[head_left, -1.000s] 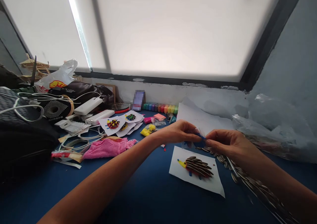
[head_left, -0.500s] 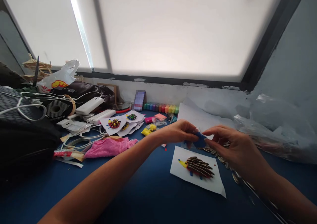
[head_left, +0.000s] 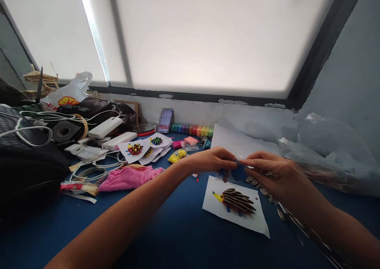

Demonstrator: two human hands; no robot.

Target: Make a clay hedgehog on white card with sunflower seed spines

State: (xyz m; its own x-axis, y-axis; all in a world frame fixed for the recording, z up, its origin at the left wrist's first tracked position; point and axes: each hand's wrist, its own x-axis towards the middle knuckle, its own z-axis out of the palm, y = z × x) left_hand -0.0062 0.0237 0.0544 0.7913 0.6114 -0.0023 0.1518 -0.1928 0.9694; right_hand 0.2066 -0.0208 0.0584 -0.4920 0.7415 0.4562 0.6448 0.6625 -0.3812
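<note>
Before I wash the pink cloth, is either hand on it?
No, the left hand and right hand both hold the blue packet.

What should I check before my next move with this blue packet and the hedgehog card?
1. Left hand holding the blue packet: ok, pinched between thumb and fingers.
2. Right hand gripping it too: cannot tell; its fingertips are at the packet's edge.
3. Packet opened: cannot tell, the fingers cover part of it.
4. Hedgehog card uncovered: ok, it lies on the blue table, nearer you than both hands.
5. Dark seeds all in sight: not ok, the right hand and forearm hide some.
6. Yellow packet apart from your fingers: ok.
</note>
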